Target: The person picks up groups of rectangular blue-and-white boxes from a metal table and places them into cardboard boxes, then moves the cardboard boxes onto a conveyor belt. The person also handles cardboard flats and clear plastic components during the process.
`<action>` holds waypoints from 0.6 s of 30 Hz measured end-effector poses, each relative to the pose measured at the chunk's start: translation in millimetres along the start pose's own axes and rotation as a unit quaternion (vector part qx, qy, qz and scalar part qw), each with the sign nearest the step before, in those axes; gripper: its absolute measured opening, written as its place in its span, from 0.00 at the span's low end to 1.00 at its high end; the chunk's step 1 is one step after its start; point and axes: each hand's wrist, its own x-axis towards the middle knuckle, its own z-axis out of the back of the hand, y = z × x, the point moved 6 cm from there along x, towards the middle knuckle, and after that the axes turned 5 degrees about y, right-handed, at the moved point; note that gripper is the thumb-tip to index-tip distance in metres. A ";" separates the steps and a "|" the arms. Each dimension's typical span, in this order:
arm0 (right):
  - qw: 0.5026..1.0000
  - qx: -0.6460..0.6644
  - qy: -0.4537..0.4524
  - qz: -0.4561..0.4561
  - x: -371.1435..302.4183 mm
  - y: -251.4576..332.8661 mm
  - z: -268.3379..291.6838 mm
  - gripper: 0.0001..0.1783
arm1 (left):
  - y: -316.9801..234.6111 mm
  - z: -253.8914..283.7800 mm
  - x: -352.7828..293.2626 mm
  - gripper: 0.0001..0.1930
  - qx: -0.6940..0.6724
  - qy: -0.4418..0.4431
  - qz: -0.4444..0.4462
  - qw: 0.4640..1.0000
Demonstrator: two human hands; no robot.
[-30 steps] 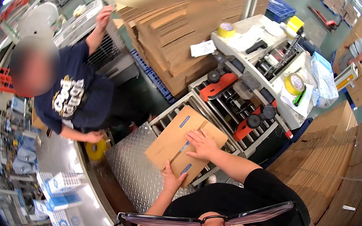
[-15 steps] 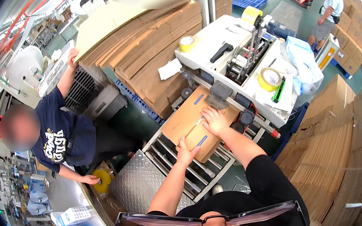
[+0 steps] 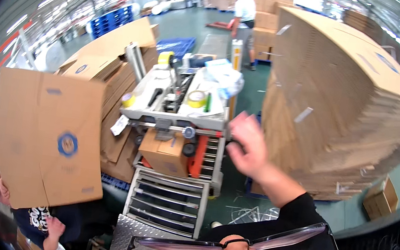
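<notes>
My right hand (image 3: 249, 145) is raised, its fingers stretched and the thumb apart, holding nothing. It is blurred by motion and hangs in the air between the taping machine (image 3: 133, 112) and a tall stack of flat cartons (image 3: 312, 114). My left hand is out of view. A closed brown carton (image 3: 164, 155) sits under the machine's head, between its dark side wheels, with no hand touching it. At the left, a co-worker holds up a large flat carton (image 3: 64, 142) with a blue round print, which hides much of that person.
A roller conveyor (image 3: 164, 202) leads to the machine, with a diamond-plate step (image 3: 125, 236) at its near end. Tape rolls (image 3: 196, 99) and a plastic bag (image 3: 224, 77) lie on the machine's top. Another person (image 3: 245, 17) stands far back by stacked boxes. A small open carton (image 3: 380, 200) stands at right.
Both my hands have left the carton, which is now farther under the machine. My right hand has moved right; my left has gone from view. The view has swung up. The co-worker now holds a flat carton.
</notes>
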 end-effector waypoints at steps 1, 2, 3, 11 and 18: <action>0.990 -0.094 -0.083 0.062 19.4 19.4 60.4 0.25 | 5.8 8.5 -5.2 0.29 0.001 -0.025 -0.006 1.000; 0.958 -0.206 -0.165 0.109 35.2 40.6 120.0 0.25 | 7.1 17.2 -7.3 0.28 -0.002 -0.046 -0.018 0.999; 0.912 -0.312 -0.235 0.128 47.3 64.0 171.8 0.25 | 11.0 24.4 -10.6 0.28 -0.006 -0.063 -0.030 0.998; 0.829 -0.519 0.068 -0.197 94.4 62.9 314.1 0.21 | 68.4 53.1 -66.2 0.27 -0.087 -0.139 -0.080 0.983; 0.827 -0.454 -0.098 0.316 15.5 246.2 325.8 0.04 | 21.8 32.4 -133.3 0.27 -0.309 -0.034 -0.200 0.929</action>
